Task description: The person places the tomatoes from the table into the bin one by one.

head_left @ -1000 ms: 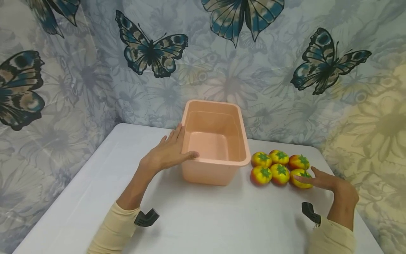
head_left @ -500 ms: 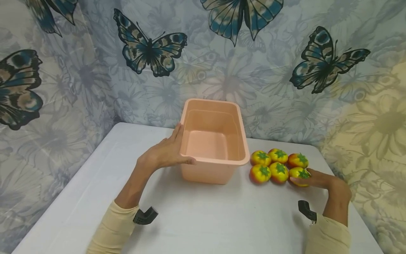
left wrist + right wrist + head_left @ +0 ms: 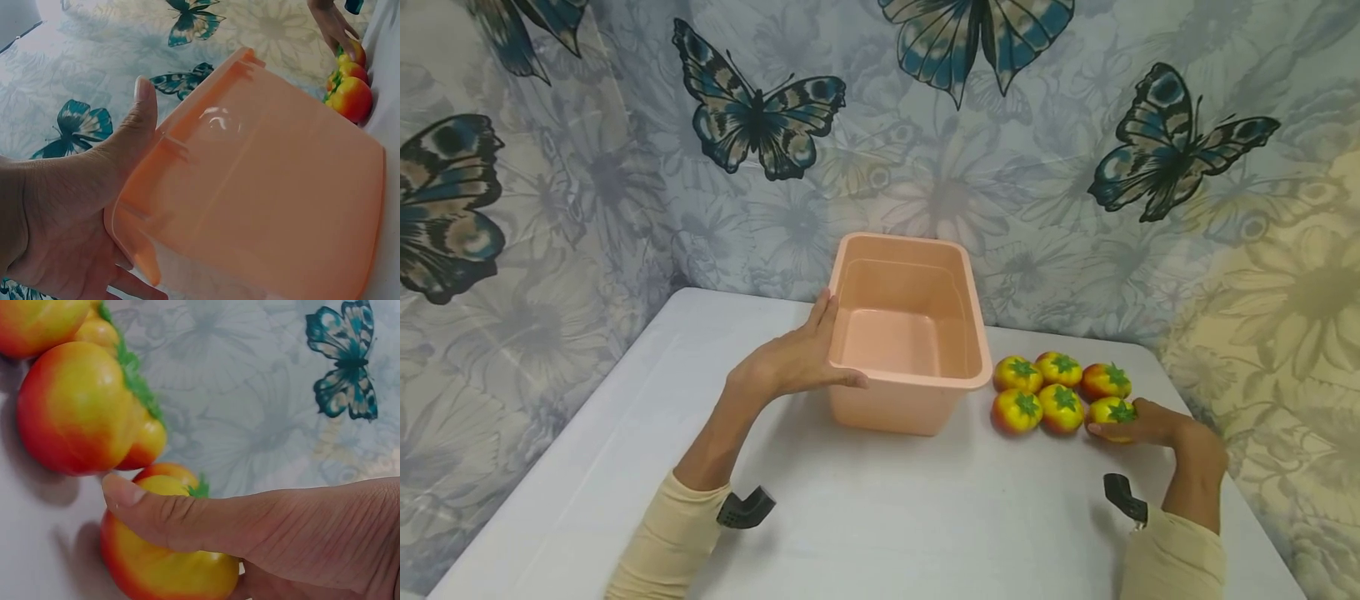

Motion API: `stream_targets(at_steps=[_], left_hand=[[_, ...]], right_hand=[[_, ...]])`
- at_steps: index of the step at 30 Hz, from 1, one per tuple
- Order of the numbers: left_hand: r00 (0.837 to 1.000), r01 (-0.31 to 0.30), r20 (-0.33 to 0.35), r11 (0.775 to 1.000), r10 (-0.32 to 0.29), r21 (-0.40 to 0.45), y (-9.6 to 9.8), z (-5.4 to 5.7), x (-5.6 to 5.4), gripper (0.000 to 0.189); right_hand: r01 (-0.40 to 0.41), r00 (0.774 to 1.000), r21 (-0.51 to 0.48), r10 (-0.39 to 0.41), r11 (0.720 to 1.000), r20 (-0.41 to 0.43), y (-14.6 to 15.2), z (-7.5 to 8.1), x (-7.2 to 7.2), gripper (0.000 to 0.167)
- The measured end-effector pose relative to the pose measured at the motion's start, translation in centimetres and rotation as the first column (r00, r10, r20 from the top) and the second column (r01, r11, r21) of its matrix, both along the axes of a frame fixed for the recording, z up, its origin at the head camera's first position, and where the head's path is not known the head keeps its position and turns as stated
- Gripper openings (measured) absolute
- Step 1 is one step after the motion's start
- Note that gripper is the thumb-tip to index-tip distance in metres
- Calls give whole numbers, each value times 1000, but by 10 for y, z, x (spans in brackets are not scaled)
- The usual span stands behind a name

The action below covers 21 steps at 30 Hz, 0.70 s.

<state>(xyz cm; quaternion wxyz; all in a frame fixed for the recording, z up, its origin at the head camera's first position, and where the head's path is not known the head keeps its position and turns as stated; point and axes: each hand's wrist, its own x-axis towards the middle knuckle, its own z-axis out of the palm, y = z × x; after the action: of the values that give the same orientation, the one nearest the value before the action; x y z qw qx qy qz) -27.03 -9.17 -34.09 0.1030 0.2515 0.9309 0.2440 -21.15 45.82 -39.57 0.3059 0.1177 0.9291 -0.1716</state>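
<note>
A peach plastic tub [image 3: 887, 410] stands on the white table, its inside bare. My left hand [image 3: 790, 360] rests on its front left corner, thumb along the front rim and fingers along the left side. In the left wrist view the thumb and fingers are spread and fairly straight against the tub wall [image 3: 275, 181]. My right hand [image 3: 1161, 427] grips a yellow-red tomato [image 3: 1108, 410] with a green leafy top, at the front right of a group. The thumb lies over this tomato [image 3: 175, 569] in the right wrist view; the other fingers are mostly hidden behind it.
Several similar tomatoes [image 3: 1060, 408] sit close together in two rows between the tub and my right hand. The white table [image 3: 910, 517] reaches toward me. Behind it hangs a butterfly-patterned cloth [image 3: 940, 183], close to the tub's back.
My right hand has moved left and closed its thumb and fingers around the front right tomato. The left thumb has slid slightly down at the tub's rim; the tub stays in place.
</note>
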Motion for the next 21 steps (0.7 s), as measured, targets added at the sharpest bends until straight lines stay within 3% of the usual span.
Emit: stream_targets(at_steps=[4, 11, 17, 21], left_hand=[[1000, 6, 2, 1000, -6, -9, 0, 0, 0, 134], [1000, -4, 15, 1000, 4, -8, 0, 2, 1, 136], [1000, -5, 14, 1000, 5, -7, 0, 2, 1, 136], [1000, -2, 15, 1000, 2, -11, 0, 2, 0, 137]], right_hand=[[59, 998, -3, -59, 998, 17, 1, 11, 9, 129], [-15, 997, -12, 14, 1000, -79, 0, 28, 11, 93], [-31, 992, -15, 29, 999, -124, -7, 39, 11, 89], [-43, 979, -73, 28, 996, -202, -12, 40, 12, 86]])
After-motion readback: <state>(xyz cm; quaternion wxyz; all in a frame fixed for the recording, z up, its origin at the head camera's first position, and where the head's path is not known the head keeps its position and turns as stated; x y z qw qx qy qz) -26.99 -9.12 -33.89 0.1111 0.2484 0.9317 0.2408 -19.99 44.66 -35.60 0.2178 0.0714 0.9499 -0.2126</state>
